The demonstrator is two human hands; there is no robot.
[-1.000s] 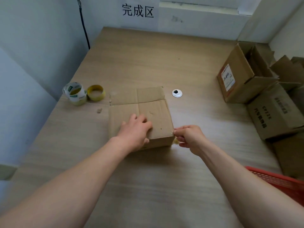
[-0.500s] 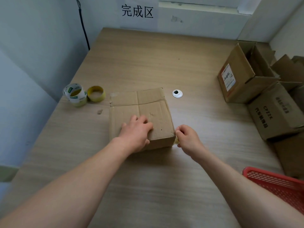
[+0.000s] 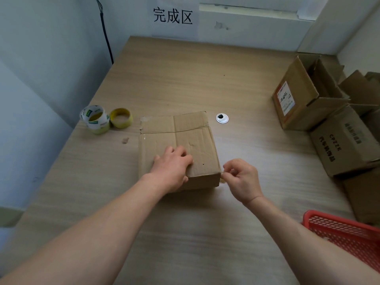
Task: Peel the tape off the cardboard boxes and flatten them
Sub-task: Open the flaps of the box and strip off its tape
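A small closed cardboard box [image 3: 191, 140] sits in the middle of the wooden table [image 3: 185, 79]. My left hand [image 3: 171, 167] presses down flat on its top near the front edge. My right hand [image 3: 241, 181] is at the box's front right corner, where thumb and forefinger pinch a thin strip of clear tape [image 3: 222, 177] that comes off the corner. A bit of tape also shows at the box's far left corner.
Two tape rolls [image 3: 97, 118] stand left of the box, with a cardboard scrap beside them. A round cable grommet [image 3: 222, 118] lies behind the box on the right. Several cardboard boxes [image 3: 302, 95] are piled at the right edge. A red basket [image 3: 345, 233] is at the near right.
My right hand has drawn slightly right and up from the box corner, its fingers pinched on the tape. My left hand has stayed on the box top.
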